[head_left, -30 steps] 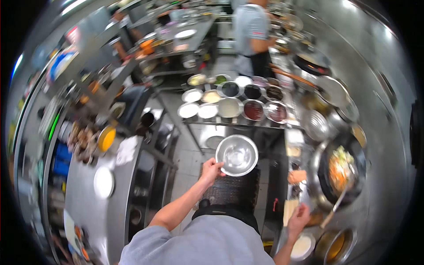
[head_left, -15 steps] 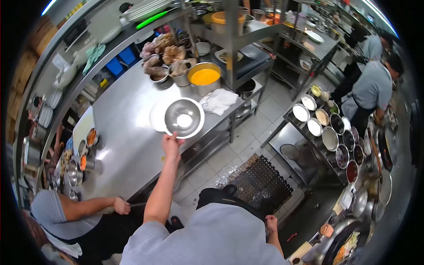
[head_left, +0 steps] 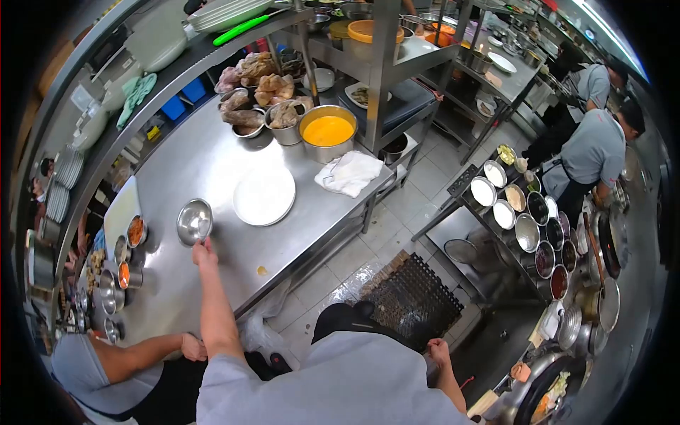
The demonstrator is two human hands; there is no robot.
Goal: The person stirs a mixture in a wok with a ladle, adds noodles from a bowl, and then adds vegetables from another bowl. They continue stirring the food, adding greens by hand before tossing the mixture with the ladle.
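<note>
My left hand [head_left: 204, 252] reaches out over the steel table and grips a metal bowl [head_left: 194, 220] by its near rim. To the right of the bowl, apart from it, lies a white plate [head_left: 264, 196] on the table. My right hand [head_left: 438, 350] is low beside my body with its fingers curled in; I cannot tell what, if anything, is inside them. Behind the plate stand a pot of orange-yellow liquid [head_left: 329, 132] and a folded white cloth [head_left: 349, 173].
A co-worker's hand [head_left: 193, 347] and sleeve are close on my left. Several small metal containers [head_left: 111, 290] line the table's left end. Pans of sauces and powders [head_left: 527, 232] stand on a rack to the right. A black floor mat [head_left: 414, 294] lies ahead. A wok [head_left: 545, 397] is behind right.
My left hand has moved the metal bowl to the left, away from over the white plate, which now shows whole. My right hand stays low at my side.
</note>
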